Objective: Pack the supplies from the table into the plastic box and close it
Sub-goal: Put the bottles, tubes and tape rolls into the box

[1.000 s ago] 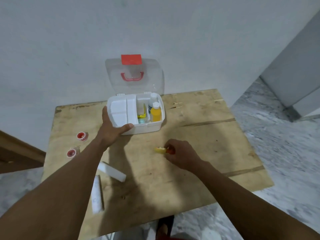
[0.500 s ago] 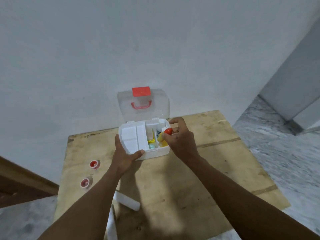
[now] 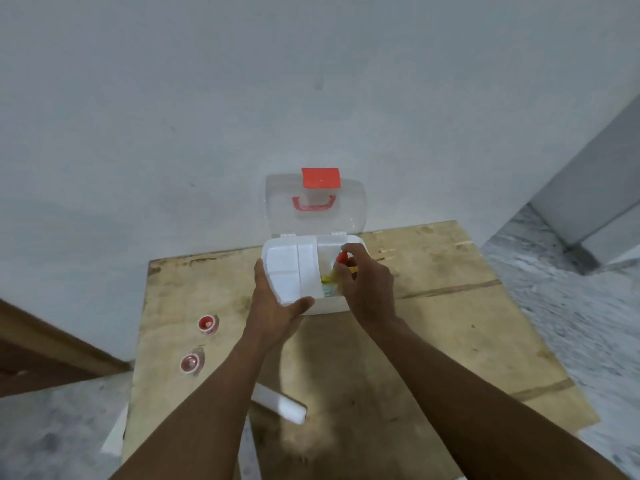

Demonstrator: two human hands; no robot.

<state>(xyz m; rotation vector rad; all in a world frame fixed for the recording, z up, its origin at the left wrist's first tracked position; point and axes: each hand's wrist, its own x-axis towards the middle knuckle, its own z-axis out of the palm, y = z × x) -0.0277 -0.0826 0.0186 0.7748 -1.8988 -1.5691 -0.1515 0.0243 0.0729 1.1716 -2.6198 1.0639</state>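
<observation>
Head view: white plastic box at the far edge of the tabletop, clear lid up with red latch. Left hand wraps the box's near-left corner, thumb on the front wall. Right hand pinches a small yellow bottle with red cap over the box's right compartment. Two small red-capped jars near the left edge. White packet near the front edge, partly behind the left forearm
</observation>
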